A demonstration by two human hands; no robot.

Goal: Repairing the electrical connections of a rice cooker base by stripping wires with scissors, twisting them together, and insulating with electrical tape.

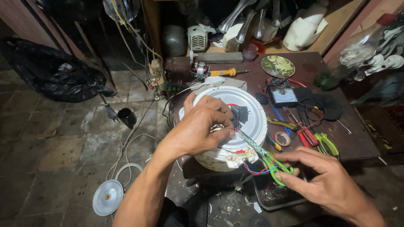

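A white round appliance (248, 126), lying bottom-up on a dark wooden table (357, 143), shows black parts and red and blue wires. My left hand (200, 128) rests on its base, fingers pinching the wires beside a black component (239, 114). My right hand (324, 180) holds green-handled scissors (269, 157); their patterned blades reach up to the wires at my left fingertips. Red and blue wires (256, 168) trail from the appliance's near edge past the scissor handles.
Tools lie on the table to the right: red and green pliers (313, 138), a tape roll (283, 138), a small meter (283, 97), a yellow screwdriver (223, 72). On the tiled floor are a black bag (54, 73), a metal disc (107, 197), a black cup (127, 117) and loose cables.
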